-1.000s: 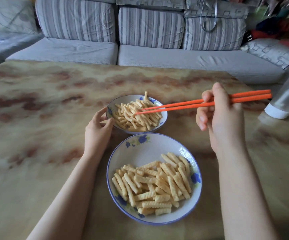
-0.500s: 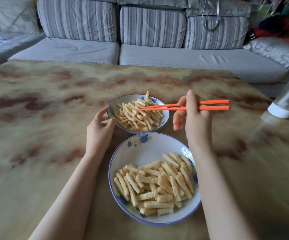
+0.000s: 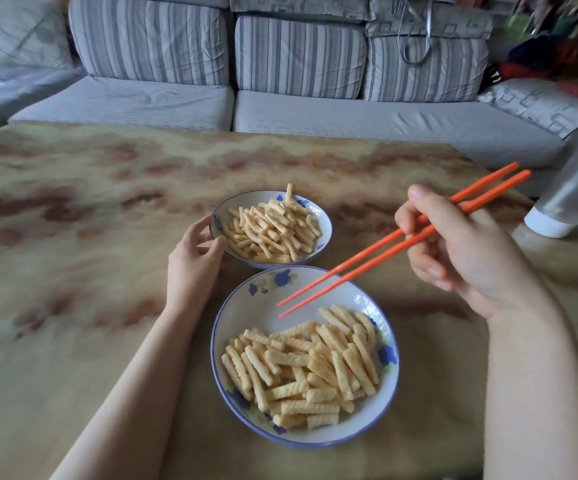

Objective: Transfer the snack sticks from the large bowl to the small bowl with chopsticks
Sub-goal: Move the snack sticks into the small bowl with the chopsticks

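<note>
Right hand (image 3: 467, 251) grips orange chopsticks (image 3: 377, 251), empty tips over large bowl (image 3: 246, 313); left hand (image 3: 194, 258) cups small bowl (image 3: 325, 226) rim.

Marbled tan-and-brown tabletop (image 3: 73, 237) across foreground, glossy under soft, even light. Behind it, grey sofa (image 3: 349, 116) with striped back cushions (image 3: 149, 39); pale pillow (image 3: 28, 32) far left, patterned cushion (image 3: 540, 102) far right. Thin looped cord (image 3: 415, 36) hanging over one back cushion. Translucent container (image 3: 571, 199), white-based, at right edge. Blurred coloured clutter (image 3: 550, 53) top right.
</note>
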`<state>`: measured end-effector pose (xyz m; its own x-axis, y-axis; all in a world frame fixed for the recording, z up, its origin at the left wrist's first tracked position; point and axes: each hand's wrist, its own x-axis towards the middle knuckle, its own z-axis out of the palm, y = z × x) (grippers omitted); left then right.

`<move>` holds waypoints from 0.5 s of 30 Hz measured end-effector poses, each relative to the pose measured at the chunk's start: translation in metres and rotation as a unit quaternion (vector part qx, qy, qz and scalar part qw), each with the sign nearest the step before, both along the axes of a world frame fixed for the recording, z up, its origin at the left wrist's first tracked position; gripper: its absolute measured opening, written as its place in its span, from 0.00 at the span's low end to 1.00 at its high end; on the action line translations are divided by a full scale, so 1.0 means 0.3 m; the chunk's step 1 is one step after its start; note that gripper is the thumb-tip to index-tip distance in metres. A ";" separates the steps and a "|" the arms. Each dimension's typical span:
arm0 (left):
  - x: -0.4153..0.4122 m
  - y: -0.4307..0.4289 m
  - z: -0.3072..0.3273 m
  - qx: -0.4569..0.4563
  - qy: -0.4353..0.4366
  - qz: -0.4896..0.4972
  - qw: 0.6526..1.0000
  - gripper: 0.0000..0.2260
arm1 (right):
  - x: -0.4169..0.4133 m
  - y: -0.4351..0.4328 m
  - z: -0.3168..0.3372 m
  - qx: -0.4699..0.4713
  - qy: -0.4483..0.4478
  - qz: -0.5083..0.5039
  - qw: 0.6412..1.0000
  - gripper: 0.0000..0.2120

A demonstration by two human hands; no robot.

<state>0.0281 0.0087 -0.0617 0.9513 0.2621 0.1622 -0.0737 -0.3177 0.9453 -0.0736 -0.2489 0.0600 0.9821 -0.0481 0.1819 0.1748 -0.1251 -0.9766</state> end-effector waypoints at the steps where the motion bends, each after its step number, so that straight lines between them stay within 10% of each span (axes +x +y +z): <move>1: 0.000 0.000 0.000 0.000 0.000 0.000 1.000 0.19 | -0.008 -0.009 0.006 -0.006 0.006 0.001 1.000 0.20; 15: -0.002 0.002 0.000 0.008 -0.004 0.004 1.000 0.19 | 0.021 0.007 -0.024 0.002 -0.003 -0.024 1.000 0.20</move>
